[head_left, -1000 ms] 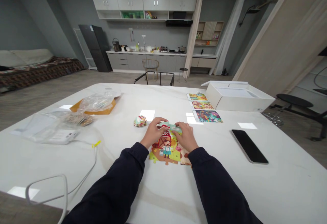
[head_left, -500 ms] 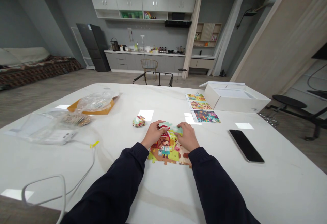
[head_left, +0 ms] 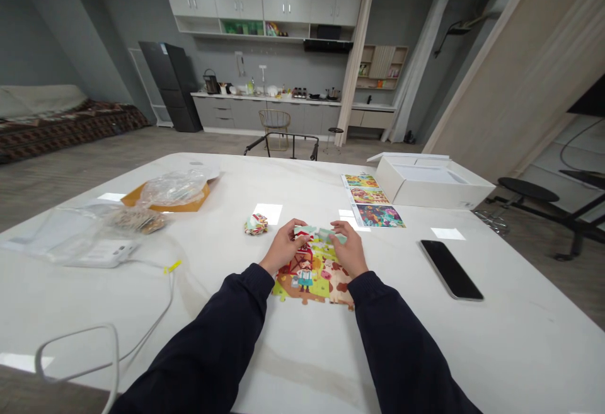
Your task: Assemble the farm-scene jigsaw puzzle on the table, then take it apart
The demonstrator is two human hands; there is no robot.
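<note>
the right hand (head_left: 350, 251) has shifted outward, uncovering more of the farm jigsaw puzzle (head_left: 316, 274) on the table (head_left: 293, 363). the left hand (head_left: 284, 247) masks its upper left; either hand's grip i cannot tell.

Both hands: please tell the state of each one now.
Left hand: curled at upper left of the puzzle; grip cannot be told.
Right hand: holding a pale green piece.

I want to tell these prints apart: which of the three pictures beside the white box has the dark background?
The front picture, nearest the right hand; the other two, farther back, look lighter and yellower.
</note>
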